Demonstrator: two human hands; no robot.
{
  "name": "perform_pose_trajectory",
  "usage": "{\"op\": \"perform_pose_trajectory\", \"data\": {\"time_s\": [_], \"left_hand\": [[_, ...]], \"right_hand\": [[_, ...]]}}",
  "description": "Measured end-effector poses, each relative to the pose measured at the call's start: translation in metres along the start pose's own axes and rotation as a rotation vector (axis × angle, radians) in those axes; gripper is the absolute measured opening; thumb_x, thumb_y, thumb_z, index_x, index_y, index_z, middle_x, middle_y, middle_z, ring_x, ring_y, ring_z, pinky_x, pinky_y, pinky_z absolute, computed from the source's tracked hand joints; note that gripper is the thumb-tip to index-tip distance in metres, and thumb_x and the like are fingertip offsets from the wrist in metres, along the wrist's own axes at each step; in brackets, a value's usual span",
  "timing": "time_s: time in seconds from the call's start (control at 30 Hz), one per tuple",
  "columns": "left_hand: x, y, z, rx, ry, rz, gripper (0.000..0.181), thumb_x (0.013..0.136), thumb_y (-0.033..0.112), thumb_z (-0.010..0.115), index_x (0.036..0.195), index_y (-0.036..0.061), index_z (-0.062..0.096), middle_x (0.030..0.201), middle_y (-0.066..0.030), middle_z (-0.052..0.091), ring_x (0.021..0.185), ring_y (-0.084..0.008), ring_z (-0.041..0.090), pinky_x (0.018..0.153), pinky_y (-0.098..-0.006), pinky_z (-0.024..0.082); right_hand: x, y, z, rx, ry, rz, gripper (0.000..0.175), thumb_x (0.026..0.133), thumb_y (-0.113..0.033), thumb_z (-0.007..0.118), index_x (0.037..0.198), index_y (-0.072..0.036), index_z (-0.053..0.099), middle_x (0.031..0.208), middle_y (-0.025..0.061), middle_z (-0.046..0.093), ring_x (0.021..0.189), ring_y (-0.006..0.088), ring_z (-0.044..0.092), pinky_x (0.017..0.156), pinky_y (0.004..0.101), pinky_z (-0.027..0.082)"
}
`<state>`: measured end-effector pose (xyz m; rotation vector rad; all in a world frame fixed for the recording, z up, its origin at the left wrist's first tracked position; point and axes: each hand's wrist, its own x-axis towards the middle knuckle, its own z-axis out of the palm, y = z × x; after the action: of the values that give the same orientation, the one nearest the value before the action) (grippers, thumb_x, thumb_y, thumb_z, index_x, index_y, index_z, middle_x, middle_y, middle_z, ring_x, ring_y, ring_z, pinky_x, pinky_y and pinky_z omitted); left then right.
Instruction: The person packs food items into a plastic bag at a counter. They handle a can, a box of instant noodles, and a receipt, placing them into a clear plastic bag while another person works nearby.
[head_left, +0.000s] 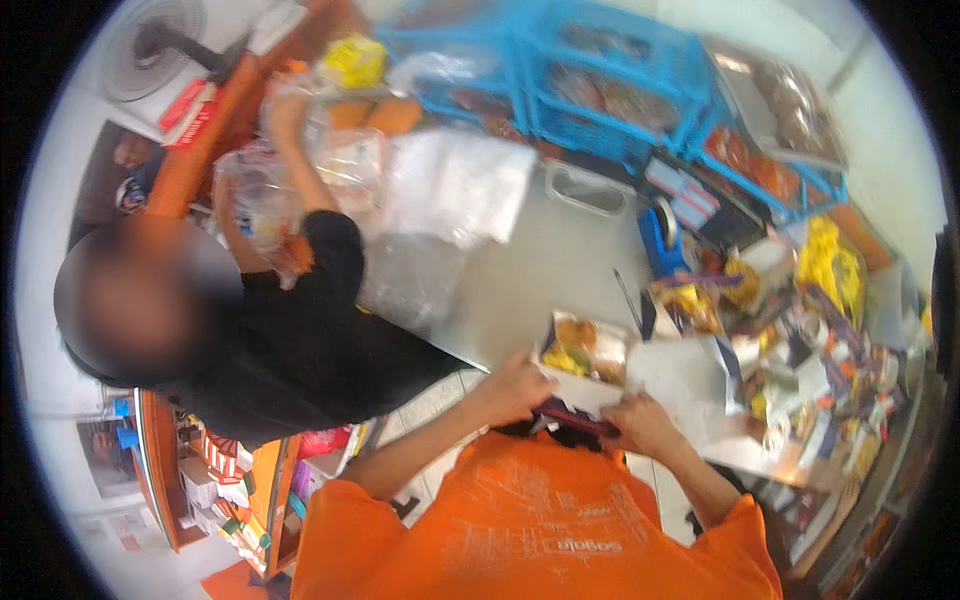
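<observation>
Before me on the metal table stands an open cardboard snack box. Several food pieces lie inside it, brown and pale, next to a yellow item. Its white lid, with a dark purple outer edge, is folded down toward me. My left hand grips the lid at its left corner. At the right corner, my right hand has its fingers around the same lid. The undersides of both hands' fingers are partly hidden.
A co-worker in a black shirt handles a clear plastic bag at left. Plastic sheets cover the far table. Blue crates line the back. A blue tape dispenser and a heap of printed boxes stand right.
</observation>
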<state>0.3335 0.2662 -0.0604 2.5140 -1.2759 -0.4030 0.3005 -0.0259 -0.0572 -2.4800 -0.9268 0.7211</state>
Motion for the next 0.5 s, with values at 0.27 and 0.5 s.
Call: {"op": "perform_pose_trajectory", "data": {"time_s": [0.27, 0.5], "left_hand": [[0.006, -0.033, -0.012, -0.669, -0.064, -0.197, 0.051, 0.064, 0.029, 0.091, 0.096, 0.0055, 0.059, 0.082, -0.0096, 0.064, 0.087, -0.0255, 0.065, 0.09, -0.0379, 0.051], [0.058, -0.08, 0.036, -1.06, 0.182, -0.602, 0.052, 0.069, 0.027, 0.091, 0.107, 0.0024, 0.066, 0.097, -0.0054, 0.065, 0.089, -0.0122, 0.061, 0.077, -0.0281, 0.051]], "right_hand": [[-0.009, 0.026, -0.003, 0.643, 0.127, 0.178, 0.046, 0.069, -0.019, 0.087, 0.108, -0.006, 0.067, 0.094, 0.0097, 0.07, 0.093, 0.0224, 0.066, 0.086, 0.0347, 0.05], [0.028, 0.054, 0.049, 1.288, 0.707, 0.422, 0.041, 0.081, -0.011, 0.079, 0.119, -0.006, 0.064, 0.102, 0.0031, 0.065, 0.095, 0.0141, 0.061, 0.086, 0.031, 0.05]]}}
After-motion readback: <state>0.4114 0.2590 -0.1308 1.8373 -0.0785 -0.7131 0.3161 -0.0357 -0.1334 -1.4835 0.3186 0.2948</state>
